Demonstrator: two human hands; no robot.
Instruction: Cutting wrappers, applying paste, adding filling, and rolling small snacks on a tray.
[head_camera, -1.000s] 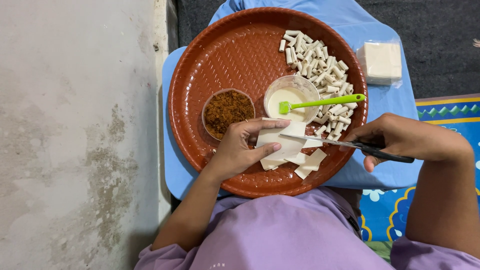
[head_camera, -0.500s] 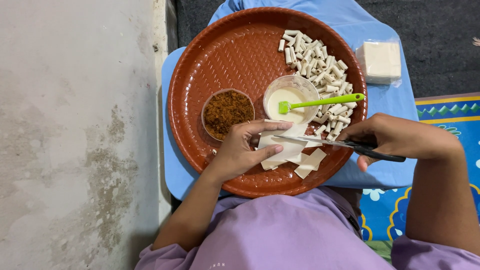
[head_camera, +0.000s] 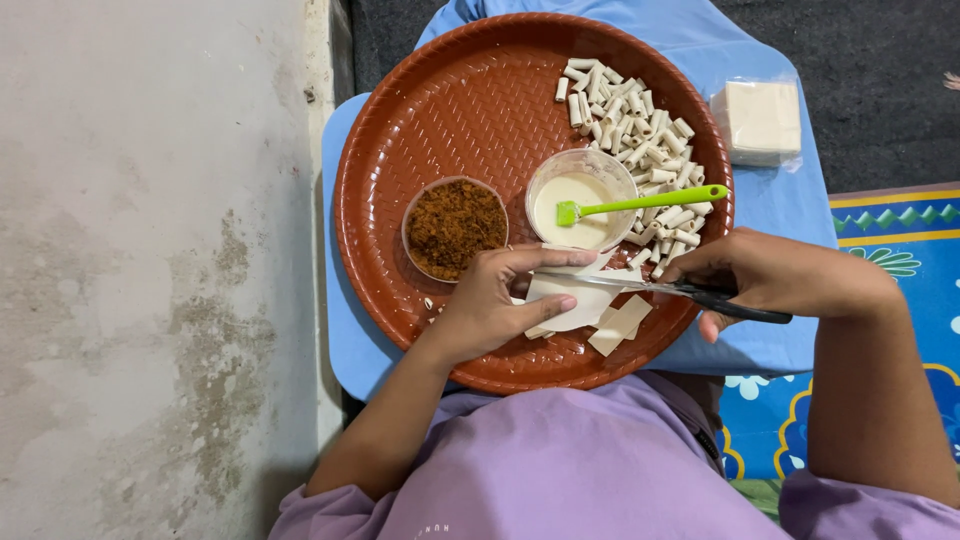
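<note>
My left hand (head_camera: 497, 304) pinches a thin white wrapper sheet (head_camera: 568, 300) over the near part of a round brown tray (head_camera: 440, 110). My right hand (head_camera: 770, 278) grips black-handled scissors (head_camera: 668, 290) whose blades lie across the sheet's top edge. Cut white squares (head_camera: 618, 327) lie on the tray just below the blades.
On the tray stand a small bowl of brown shredded filling (head_camera: 455, 228) and a clear bowl of white paste (head_camera: 580, 195) with a green spatula (head_camera: 640, 204). A heap of small rolled white tubes (head_camera: 632, 130) lies at the far right. A bagged stack of white sheets (head_camera: 758, 122) rests on blue cloth.
The scissors have slid left across the white sheet and my left hand has shifted its grip a little on it; the sheet now lies flatter under the blades.
</note>
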